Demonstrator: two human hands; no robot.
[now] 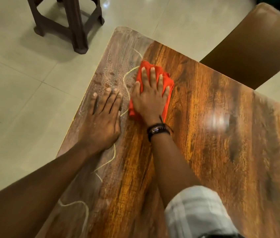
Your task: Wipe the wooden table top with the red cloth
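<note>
The wooden table top (213,134) fills the middle and right of the view. Its left strip looks dull and wet, with droplets and pale curved lines, while the rest is shiny brown. A crumpled red cloth (167,81) lies near the table's far left part. My right hand (150,97) presses flat on the cloth with straight, spread fingers, and a dark band circles its wrist. My left hand (104,115) rests flat on the dull strip by the table's left edge, just left of the cloth, holding nothing.
A dark brown plastic stool (67,23) stands on the pale tiled floor (15,83) beyond the table's far left corner. A brown chair seat (255,45) sits close to the table's far right edge.
</note>
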